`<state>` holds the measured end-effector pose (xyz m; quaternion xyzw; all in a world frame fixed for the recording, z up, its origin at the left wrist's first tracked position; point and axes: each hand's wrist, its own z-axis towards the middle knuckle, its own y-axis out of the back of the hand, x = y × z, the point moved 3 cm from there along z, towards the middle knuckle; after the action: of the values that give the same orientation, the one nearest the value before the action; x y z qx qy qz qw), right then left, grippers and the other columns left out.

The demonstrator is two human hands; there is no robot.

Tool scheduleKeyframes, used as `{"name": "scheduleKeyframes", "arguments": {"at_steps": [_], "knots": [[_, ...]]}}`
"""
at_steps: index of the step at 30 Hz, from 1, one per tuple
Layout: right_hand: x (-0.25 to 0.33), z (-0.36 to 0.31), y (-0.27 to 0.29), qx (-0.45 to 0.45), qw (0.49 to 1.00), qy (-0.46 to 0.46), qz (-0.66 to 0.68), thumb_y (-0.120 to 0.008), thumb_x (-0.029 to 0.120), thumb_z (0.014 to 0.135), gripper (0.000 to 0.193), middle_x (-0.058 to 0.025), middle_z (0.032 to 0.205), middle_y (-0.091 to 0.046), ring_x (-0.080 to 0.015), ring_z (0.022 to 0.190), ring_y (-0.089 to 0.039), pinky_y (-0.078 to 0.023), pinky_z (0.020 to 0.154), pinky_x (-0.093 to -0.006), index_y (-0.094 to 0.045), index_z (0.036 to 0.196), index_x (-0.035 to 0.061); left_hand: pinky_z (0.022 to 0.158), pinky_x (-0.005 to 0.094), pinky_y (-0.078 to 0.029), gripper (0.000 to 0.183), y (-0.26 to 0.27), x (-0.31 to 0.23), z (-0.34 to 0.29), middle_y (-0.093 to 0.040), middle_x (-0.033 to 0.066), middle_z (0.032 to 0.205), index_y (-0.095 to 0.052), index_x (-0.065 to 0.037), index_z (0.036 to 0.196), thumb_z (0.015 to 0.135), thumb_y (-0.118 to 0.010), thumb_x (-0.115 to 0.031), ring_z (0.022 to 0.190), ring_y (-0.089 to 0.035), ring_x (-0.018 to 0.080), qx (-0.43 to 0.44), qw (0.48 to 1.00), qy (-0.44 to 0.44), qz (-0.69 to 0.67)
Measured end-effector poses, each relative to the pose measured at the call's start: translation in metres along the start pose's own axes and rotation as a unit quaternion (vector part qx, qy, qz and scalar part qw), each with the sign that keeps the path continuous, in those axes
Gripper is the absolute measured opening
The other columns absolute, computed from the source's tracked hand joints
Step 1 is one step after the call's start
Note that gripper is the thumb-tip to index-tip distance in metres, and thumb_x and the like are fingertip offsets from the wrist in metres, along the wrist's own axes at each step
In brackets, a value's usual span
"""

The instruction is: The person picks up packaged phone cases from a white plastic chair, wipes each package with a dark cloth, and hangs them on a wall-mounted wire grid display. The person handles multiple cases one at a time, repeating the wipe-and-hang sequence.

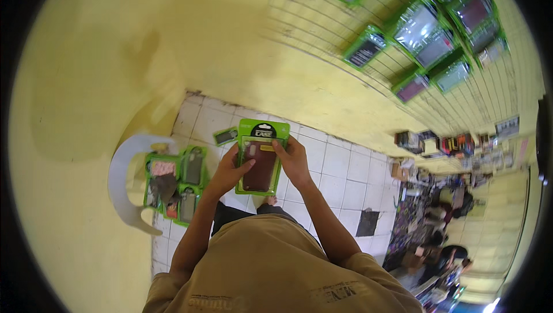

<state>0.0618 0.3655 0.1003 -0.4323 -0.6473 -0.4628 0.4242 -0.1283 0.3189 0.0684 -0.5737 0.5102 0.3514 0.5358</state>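
Observation:
Between both hands I hold a packaged phone case (pixel 261 169), upright in front of me. Its green card shows around a clear front with a dark maroon case inside. My left hand (pixel 231 172) grips the left edge, thumb laid across the front. On the right edge, my right hand (pixel 292 160) closes round the pack with its thumb near the upper part of the window. The fingers behind the pack are hidden. Past the left hand, another green phone case pack (pixel 226 135) lies on the white tiled floor.
A pale plastic chair (pixel 119 177) at the left carries several green phone case packs (pixel 187 206). More packs hang on a wire grid rack (pixel 322 45) on the yellow wall, upper right. Shelves with boxes (pixel 438 143) and a person (pixel 452 255) are at the far right.

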Motion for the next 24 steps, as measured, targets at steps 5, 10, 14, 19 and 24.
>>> {"name": "scheduleKeyframes", "arguments": {"at_steps": [5,10,14,19,24], "knots": [[-0.010,-0.035,0.116,-0.122,0.978,0.040,0.163,-0.064,0.016,0.100,0.022,-0.0034,0.100,-0.071,-0.0068,0.090,-0.060,-0.050,0.078,-0.0256,-0.067,0.112,-0.0014,0.097,0.0307,-0.046,0.043,-0.123,-0.007,0.045,-0.059,0.0043,0.123,-0.048,-0.003,0.134,0.095,-0.065,-0.005,0.112,-0.055,0.0122,0.111,0.993,-0.027,0.019],[-0.025,-0.045,0.188,-0.169,0.968,0.033,0.182,-0.064,0.015,0.100,0.020,-0.0038,0.101,-0.071,-0.0066,0.090,-0.061,-0.050,0.079,-0.0252,-0.067,0.110,-0.0021,0.086,0.0250,-0.046,0.025,-0.198,-0.019,0.088,-0.064,0.0029,0.106,-0.059,-0.001,0.118,0.096,-0.066,-0.008,0.098,-0.056,0.0071,0.088,0.988,-0.112,0.055],[-0.018,-0.020,0.218,-0.170,0.975,0.044,0.134,-0.064,0.012,0.099,0.020,-0.0045,0.101,-0.071,-0.0080,0.092,-0.061,-0.050,0.081,-0.0256,-0.067,0.110,-0.0042,0.082,0.0240,-0.048,0.021,-0.228,-0.035,0.130,-0.066,0.0016,0.099,-0.062,0.001,0.114,0.096,-0.066,-0.009,0.091,-0.058,0.0059,0.090,0.989,-0.102,0.063],[0.018,0.048,0.260,-0.213,0.960,0.149,0.100,-0.067,0.011,0.096,0.019,-0.0054,0.092,-0.071,-0.0088,0.085,-0.061,-0.049,0.075,-0.0260,-0.068,0.106,-0.0045,0.082,0.0249,-0.048,0.023,-0.251,-0.066,0.191,-0.067,0.0027,0.101,-0.062,0.002,0.116,0.097,-0.065,-0.009,0.092,-0.059,0.0073,0.074,0.981,-0.168,0.061],[0.057,0.134,0.293,-0.242,0.941,0.207,0.119,-0.068,0.013,0.095,0.016,-0.0011,0.080,-0.069,-0.0041,0.070,-0.056,-0.045,0.060,-0.0243,-0.070,0.098,-0.0022,0.079,0.0248,-0.050,0.022,-0.264,-0.100,0.282,-0.067,0.0029,0.101,-0.064,0.002,0.115,0.096,-0.067,-0.009,0.091,-0.060,0.0073,0.094,0.958,-0.272,0.006]]}}
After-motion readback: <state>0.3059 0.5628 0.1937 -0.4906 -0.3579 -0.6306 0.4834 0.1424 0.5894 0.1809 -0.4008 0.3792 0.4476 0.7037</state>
